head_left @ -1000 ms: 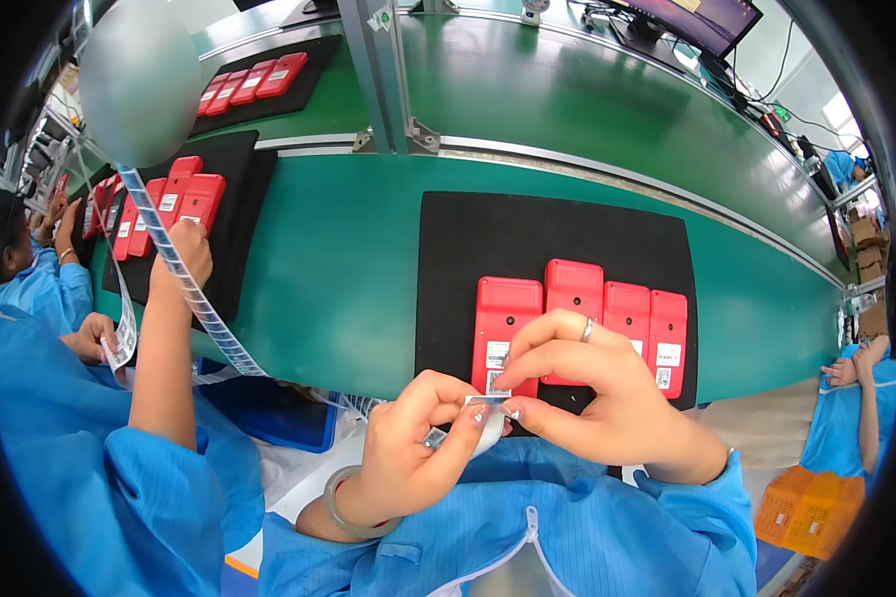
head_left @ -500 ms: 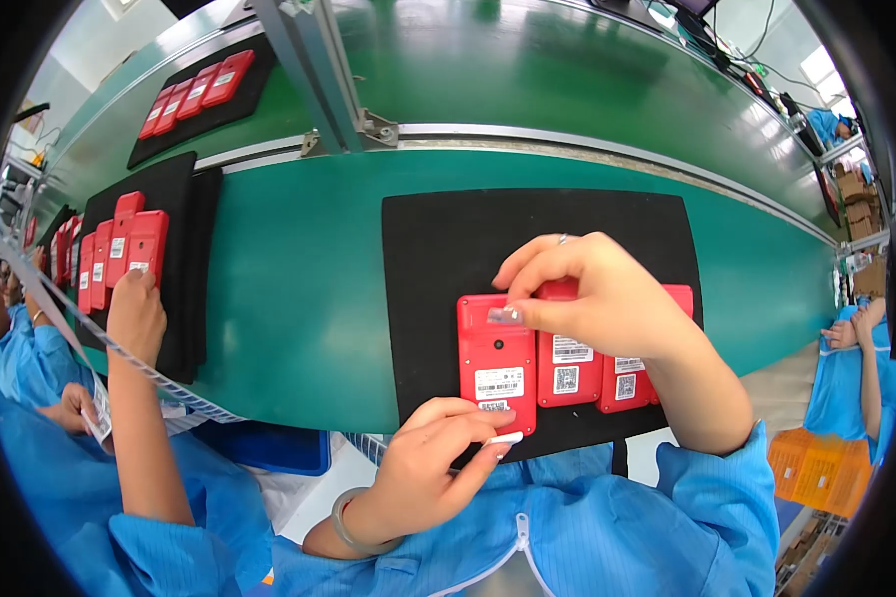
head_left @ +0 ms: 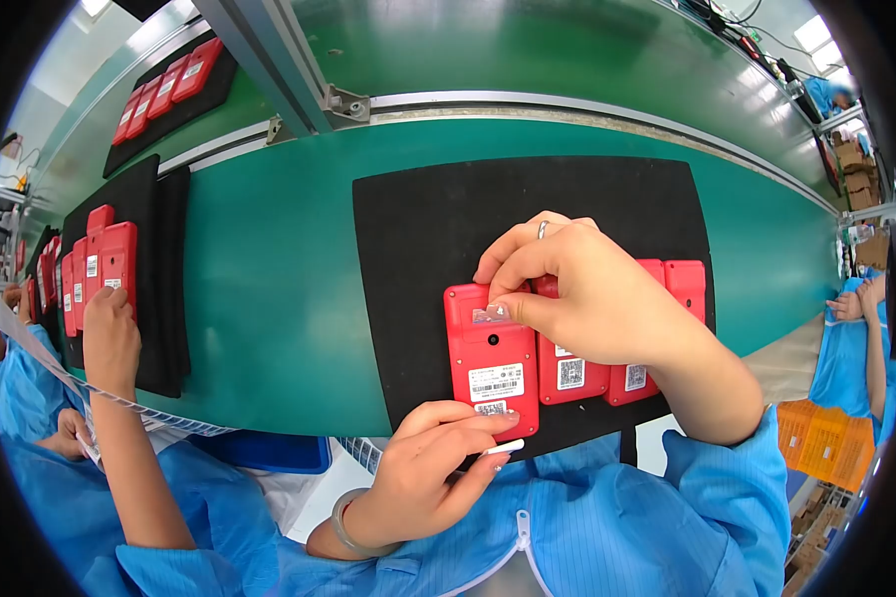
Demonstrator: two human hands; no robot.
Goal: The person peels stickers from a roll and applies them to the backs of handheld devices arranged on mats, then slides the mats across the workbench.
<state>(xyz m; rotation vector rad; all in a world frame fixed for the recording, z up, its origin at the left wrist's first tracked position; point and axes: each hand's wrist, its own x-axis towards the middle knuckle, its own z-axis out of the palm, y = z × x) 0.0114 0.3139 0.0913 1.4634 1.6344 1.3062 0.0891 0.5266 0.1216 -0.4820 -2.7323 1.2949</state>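
Right hand pinching clear film at leftmost red device, left fingers bent, thumb and finger gripping white strip, black mat beneath device.

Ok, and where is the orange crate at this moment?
In the head view, the orange crate is at the lower right, just below another person's blue clothes.

Blue pinstriped jacket, white front zip, pale rounded bangle, silver ring

An orange crate sits near another person.
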